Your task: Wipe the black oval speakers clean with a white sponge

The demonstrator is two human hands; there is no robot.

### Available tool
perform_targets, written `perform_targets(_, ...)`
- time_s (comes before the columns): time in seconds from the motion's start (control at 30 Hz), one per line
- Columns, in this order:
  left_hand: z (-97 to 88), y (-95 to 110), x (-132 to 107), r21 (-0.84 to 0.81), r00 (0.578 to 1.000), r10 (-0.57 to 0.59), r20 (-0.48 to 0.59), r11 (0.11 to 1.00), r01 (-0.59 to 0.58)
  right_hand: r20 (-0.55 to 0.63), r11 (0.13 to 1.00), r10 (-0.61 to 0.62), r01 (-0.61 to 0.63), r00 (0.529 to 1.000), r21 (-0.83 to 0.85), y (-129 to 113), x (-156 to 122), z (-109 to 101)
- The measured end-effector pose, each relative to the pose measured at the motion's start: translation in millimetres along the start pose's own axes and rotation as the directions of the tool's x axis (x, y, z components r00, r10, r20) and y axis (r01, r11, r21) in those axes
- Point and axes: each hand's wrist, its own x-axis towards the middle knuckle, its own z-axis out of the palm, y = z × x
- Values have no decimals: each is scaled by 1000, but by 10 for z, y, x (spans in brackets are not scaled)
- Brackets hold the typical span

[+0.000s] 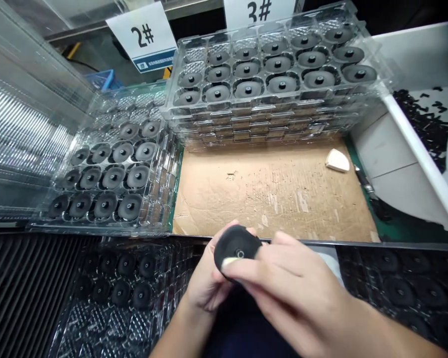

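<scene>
A black round disc-shaped part [231, 242] with a small ring at its centre is held over the front edge of the bench. My left hand [203, 283] supports it from the left and beneath, fingers closed around its rim. From the right, my right hand [296, 278] is closed against the disc, its thumb pressed on the face near the centre. A pale yellowish spot shows at that thumb tip; whether it is the nail or a small piece, I cannot make out. The right fingers behind the thumb are partly hidden.
Clear trays of similar dark discs stand at the left [114, 179] and back [246, 89]. Another tray [115, 298] lies lower left. Worn cardboard [261, 194] covers the bench, with a white block [337, 160] on it. A white bin [421, 154] holds small black pieces at right.
</scene>
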Motion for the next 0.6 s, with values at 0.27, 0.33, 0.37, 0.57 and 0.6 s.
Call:
perform_targets(0.27, 8, -45, -3, -65, 996, 89, 11, 994, -88, -67, 991, 45, -53, 997, -124, 342, 10, -137)
perform_targets(0.33, 40, 1, -18, -79, 995, 81, 66, 994, -76, -111, 979, 200, -195, 974, 50, 451, -19, -137)
perform_targets(0.37, 48, 26, -25, -91, 993, 77, 90, 993, -69, -145, 941, 329, -311, 933, 132, 501, -64, -131)
perform_targets(0.57, 24, 61, -9, -177, 991, 35, 126, 984, -12, 13, 592, 760, -701, 650, 397, 638, -537, 103)
perform_targets(0.6, 22, 51, -1, -187, 992, 25, 125, 982, -2, 58, 576, 761, -715, 646, 397, 638, -593, 160)
